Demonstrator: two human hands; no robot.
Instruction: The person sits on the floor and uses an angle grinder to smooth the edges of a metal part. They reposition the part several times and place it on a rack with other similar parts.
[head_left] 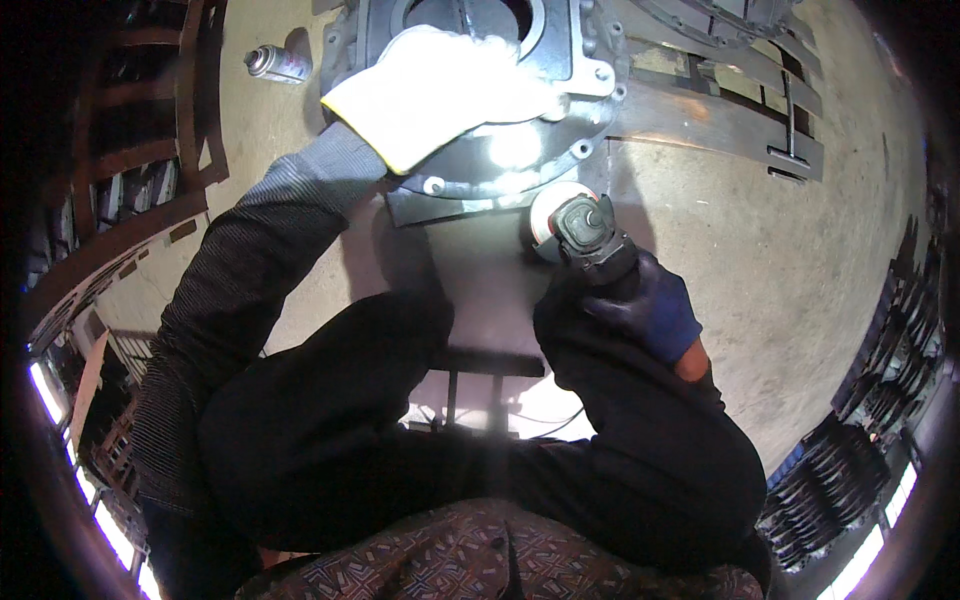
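Note:
A large grey metal casting [470,180], with a round flange, bolt holes and a circular opening, lies in front of me at the top. Across it rests my left hand [450,90], in a white glove with a yellow cuff; glare washes out much of the detail, but the fingers look stretched out over the metal. My right hand [640,305], in a dark blue glove, is closed around an angle grinder [590,230]. The grinder's pale disc [555,212] stands just below the casting's near edge, apparently apart from it. Part of the disc is hidden behind the grinder head.
A spray can [280,65] lies on the concrete floor left of the casting. Another metal casting [720,20] sits at the far right, near flat bars [700,120]. Brown racks [135,100] stand at the left, and stacked dark parts [825,490] at the lower right.

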